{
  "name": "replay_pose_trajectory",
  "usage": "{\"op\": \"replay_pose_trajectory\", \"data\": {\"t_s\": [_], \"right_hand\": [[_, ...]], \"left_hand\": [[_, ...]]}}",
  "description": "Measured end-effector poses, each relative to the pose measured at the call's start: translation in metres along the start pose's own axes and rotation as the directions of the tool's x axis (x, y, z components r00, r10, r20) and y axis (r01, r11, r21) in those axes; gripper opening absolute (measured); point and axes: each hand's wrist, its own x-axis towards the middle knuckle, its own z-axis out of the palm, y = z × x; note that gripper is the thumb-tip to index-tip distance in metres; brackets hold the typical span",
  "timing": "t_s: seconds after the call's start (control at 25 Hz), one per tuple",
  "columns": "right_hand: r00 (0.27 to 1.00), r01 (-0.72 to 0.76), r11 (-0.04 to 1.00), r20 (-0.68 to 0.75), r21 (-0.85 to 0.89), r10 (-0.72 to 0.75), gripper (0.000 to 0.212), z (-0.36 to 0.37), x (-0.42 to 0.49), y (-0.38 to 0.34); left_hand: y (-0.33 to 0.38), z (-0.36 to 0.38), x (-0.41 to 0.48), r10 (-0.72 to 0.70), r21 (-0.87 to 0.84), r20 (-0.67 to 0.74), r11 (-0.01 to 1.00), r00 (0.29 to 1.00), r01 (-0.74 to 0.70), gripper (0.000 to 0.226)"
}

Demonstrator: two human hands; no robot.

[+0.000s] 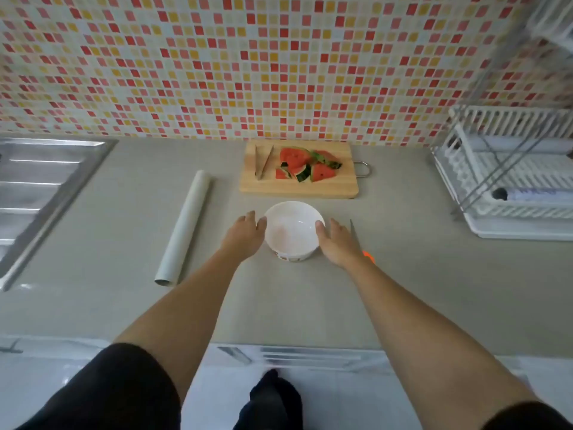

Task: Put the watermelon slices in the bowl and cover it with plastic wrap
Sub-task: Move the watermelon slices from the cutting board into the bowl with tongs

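Observation:
An empty white bowl (pixel 291 231) stands on the grey counter just in front of me. My left hand (pixel 245 235) lies against its left side and my right hand (pixel 336 240) against its right side, each thumb touching the rim. Behind the bowl, several watermelon slices (pixel 307 164) with red flesh and green rind lie piled on a wooden cutting board (pixel 328 189). Metal tongs (pixel 263 161) rest on the board's left part. A long roll of plastic wrap (pixel 184 228) lies on the counter to the left of the bowl.
A knife (pixel 356 235) with an orange handle lies just right of my right hand. A steel sink drainboard (pixel 40 187) fills the left edge. A white dish rack (pixel 514 175) stands at the right. The tiled wall rises behind the board.

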Motion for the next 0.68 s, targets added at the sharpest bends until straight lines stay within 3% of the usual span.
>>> {"op": "replay_pose_trajectory", "data": {"t_s": [0.12, 0.28, 0.68], "right_hand": [[0.997, -0.016, 0.987, -0.068, 0.162, 0.027, 0.055, 0.013, 0.015, 0.001], [0.984, -0.042, 0.954, -0.152, 0.298, 0.090, 0.041, 0.028, 0.036, -0.002], [0.954, -0.032, 0.948, -0.274, 0.315, 0.123, 0.036, 0.021, 0.086, -0.013]], "left_hand": [[0.002, 0.010, 0.017, -0.038, -0.172, 0.023, 0.984, 0.999, 0.041, 0.051], [0.003, 0.022, 0.042, -0.012, -0.273, 0.006, 0.962, 1.000, 0.014, 0.039], [0.011, 0.021, 0.092, -0.003, -0.328, -0.003, 0.945, 1.000, 0.002, 0.037]]}}
